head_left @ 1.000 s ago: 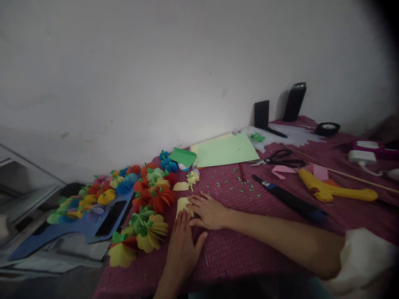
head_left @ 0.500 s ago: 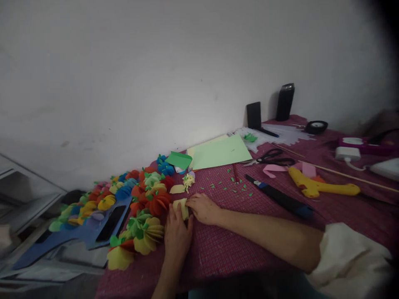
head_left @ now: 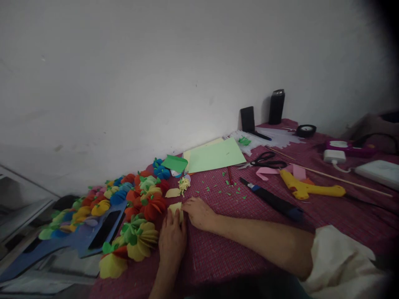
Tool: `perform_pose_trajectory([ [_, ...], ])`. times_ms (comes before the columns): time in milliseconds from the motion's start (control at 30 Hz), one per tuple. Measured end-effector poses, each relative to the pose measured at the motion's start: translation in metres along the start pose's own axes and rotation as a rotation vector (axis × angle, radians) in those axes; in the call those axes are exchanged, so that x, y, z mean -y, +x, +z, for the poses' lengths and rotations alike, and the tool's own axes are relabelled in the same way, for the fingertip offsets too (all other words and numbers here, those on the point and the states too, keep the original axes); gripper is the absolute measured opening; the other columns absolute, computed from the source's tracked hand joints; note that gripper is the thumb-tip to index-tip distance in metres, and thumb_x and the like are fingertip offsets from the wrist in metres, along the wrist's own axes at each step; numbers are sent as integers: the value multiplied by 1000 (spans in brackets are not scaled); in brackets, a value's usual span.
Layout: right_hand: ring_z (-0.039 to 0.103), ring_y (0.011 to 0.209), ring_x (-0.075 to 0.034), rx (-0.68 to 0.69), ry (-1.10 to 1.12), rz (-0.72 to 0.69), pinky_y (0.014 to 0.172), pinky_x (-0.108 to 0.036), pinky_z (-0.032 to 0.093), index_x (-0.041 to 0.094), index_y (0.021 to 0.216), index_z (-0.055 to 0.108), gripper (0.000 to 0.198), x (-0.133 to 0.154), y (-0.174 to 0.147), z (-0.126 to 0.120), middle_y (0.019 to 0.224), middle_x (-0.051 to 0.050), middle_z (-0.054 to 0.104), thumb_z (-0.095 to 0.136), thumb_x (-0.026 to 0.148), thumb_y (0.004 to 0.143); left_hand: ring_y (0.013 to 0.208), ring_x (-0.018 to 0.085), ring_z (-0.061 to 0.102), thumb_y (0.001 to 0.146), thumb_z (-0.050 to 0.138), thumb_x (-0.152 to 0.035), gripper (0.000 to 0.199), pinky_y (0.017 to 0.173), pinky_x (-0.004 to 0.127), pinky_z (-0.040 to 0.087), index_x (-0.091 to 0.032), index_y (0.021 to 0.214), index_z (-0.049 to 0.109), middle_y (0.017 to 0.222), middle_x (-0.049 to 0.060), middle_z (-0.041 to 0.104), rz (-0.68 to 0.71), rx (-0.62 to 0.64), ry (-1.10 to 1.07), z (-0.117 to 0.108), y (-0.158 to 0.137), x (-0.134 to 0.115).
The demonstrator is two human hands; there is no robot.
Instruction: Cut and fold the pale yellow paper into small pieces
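Note:
A small pale-yellow paper piece lies on the checked cloth between my hands. My left hand rests on its near part, fingers stretched out and flat. At the paper's right edge, my right hand has its fingers bent and closed on it; the fingertips are partly hidden. Just beyond lie a yellow paper leaf shape and a small heap of yellow paper scraps. Close by on the left are many-petalled paper shapes, such as an orange one and a yellow one.
Green paper sheet, scissors, box cutter and yellow glue gun lie to the right, with green scraps between. A thin stick, tape roll and black can are farther off. A wall stands behind.
The yellow paper, earlier showing a layered, folded side, now looks flatter. Both hands stay at it, the left fingers still over its near part. The camera view has shifted slightly.

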State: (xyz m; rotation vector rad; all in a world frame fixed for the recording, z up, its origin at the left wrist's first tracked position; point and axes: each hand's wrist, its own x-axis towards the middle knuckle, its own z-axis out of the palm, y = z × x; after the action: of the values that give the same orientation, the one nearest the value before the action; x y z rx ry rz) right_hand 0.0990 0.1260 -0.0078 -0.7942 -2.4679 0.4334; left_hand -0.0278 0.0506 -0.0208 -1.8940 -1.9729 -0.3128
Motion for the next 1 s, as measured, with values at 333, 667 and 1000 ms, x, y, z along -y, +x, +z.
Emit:
perform_pose_trajectory([
  [333,34,114,-16,-122,24,-105,94,-33,24,17,117,44,37,-3,2,2,120,-6,47,34,20,82,120,26,27,77,37,-47,61,95,44,26,-8,125,31,128,17,35,148,87,-74,1,-17,6],
  [667,28,119,-22,150,0,-142,97,-44,15,14,122,36,64,-1,8,14,127,-12,38,26,58,77,123,26,20,77,40,-42,62,96,45,27,-12,128,22,130,14,32,171,116,-204,-2,-21,7],
  [1000,29,118,-24,129,-85,-62,96,-45,13,12,117,43,63,8,17,7,125,-14,41,26,58,77,121,27,24,76,39,-47,61,95,45,28,-9,123,31,128,18,34,163,139,-163,1,-30,11],
])
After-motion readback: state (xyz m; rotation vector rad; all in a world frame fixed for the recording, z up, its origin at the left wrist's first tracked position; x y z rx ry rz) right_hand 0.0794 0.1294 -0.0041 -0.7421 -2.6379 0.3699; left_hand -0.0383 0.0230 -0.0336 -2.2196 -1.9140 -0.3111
